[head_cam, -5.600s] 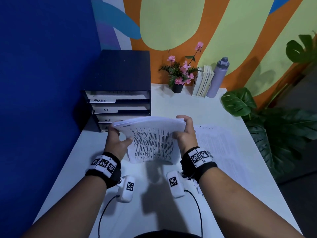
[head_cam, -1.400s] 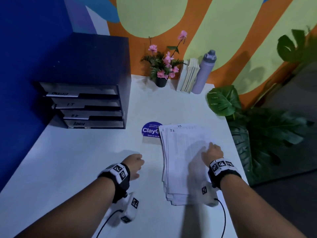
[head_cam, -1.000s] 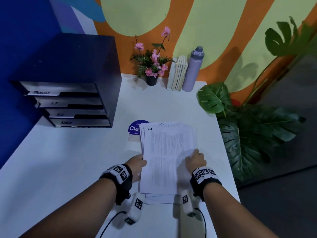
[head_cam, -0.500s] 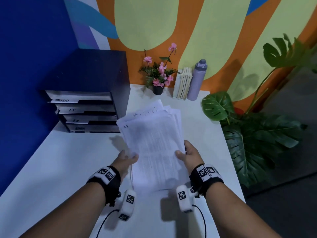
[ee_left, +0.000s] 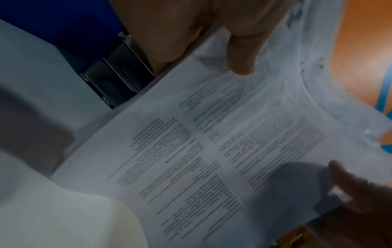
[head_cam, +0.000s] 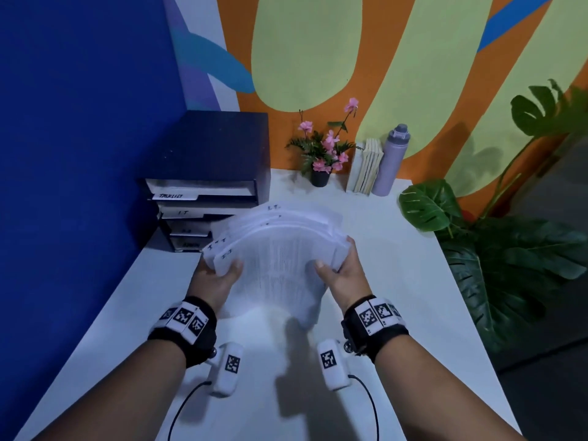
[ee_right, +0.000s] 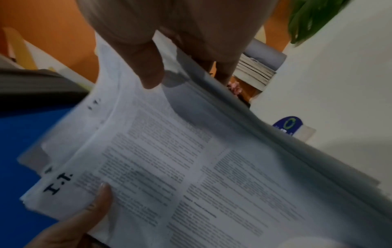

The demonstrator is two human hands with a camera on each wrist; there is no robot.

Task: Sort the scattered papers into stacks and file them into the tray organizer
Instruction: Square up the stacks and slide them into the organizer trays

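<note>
A thick stack of printed papers (head_cam: 280,259) marked "I.T." at one corner is held up above the white table (head_cam: 397,297), bowed and fanned at its far edge. My left hand (head_cam: 216,275) grips its left side with the thumb on top, and my right hand (head_cam: 337,268) grips its right side the same way. The left wrist view shows the left thumb (ee_left: 239,55) pressed on the stack of papers (ee_left: 212,151). In the right wrist view the right thumb (ee_right: 146,67) lies on the stack of papers (ee_right: 191,167). The dark tray organizer (head_cam: 210,173) with labelled trays stands at the back left.
A pot of pink flowers (head_cam: 321,154), some upright books (head_cam: 366,167) and a grey bottle (head_cam: 389,160) line the back wall. A large leafy plant (head_cam: 509,249) stands off the table's right edge. A blue round sticker (ee_right: 288,124) lies on the table under the stack.
Both hands have lifted the stack off the table, raised it and carried it forward toward the organizer; it now bows and fans out at its far edge.
</note>
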